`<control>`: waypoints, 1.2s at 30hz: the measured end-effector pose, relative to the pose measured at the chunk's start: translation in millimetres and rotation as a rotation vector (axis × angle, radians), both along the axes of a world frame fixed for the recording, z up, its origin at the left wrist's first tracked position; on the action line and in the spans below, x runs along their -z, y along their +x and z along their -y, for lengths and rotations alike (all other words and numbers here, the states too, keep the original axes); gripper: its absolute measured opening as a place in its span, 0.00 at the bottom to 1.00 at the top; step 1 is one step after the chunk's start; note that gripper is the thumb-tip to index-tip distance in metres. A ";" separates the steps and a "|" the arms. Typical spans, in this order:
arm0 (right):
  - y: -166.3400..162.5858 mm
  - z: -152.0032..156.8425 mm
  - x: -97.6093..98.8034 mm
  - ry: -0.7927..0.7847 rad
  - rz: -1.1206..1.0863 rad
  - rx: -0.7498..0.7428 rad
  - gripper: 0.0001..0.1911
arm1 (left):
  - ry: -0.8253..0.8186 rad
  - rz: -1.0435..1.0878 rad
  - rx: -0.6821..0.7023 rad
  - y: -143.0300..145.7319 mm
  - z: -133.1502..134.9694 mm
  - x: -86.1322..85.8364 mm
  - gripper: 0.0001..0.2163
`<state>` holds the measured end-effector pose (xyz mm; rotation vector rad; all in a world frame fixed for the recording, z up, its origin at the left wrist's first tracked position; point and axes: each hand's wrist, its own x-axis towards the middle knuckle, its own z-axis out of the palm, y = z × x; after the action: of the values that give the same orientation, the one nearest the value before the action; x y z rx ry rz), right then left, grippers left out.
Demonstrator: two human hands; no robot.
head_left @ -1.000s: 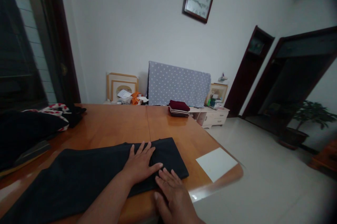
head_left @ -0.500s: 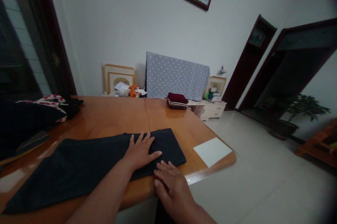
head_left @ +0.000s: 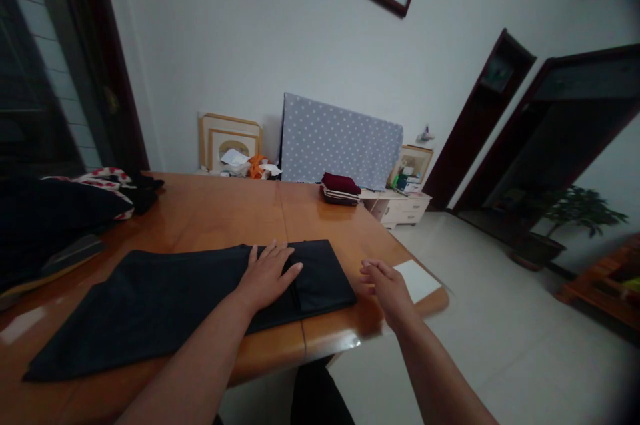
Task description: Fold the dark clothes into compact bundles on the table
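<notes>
A dark pair of trousers lies lengthwise across the table, with its right end folded back over itself. My left hand rests flat on the cloth beside that fold, fingers stretched out. Off the right end of the trousers, my right hand hovers over the table, fingers loosely bent and holding nothing. It partly covers a white sheet near the table's right corner.
The wooden table bears a stack of folded clothes, dark red on top, at its far edge. A heap of dark clothes lies at the left. Beyond stand a polka-dot cover and a white cabinet.
My right hand has lifted away from the trousers' near edge and moved right, toward the white sheet. My left hand stays on the cloth. The view has shifted slightly.
</notes>
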<state>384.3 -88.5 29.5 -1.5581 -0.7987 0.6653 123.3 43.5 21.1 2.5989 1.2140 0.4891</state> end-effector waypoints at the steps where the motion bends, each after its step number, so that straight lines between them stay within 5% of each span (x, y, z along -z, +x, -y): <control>1: 1.2 -2.0 2.1 -0.014 -0.009 -0.018 0.22 | 0.007 0.005 0.012 -0.8 0.5 -0.8 0.33; 12: -0.4 -26.7 3.9 -0.262 0.071 -0.153 0.12 | -0.076 -0.086 0.079 -3.4 -1.5 1.1 0.41; 20: -5.2 -44.2 -3.6 -0.391 0.148 -0.301 0.16 | -0.078 -0.070 0.071 -4.4 -1.7 3.0 0.41; 36: 4.9 -55.6 1.6 -0.473 0.043 -0.380 0.12 | -0.146 -0.058 0.095 -7.2 -0.8 0.2 0.46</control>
<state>389.2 -32.9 27.9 -1.8641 -1.0336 1.1655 116.2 44.3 21.0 2.5482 1.0934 0.2973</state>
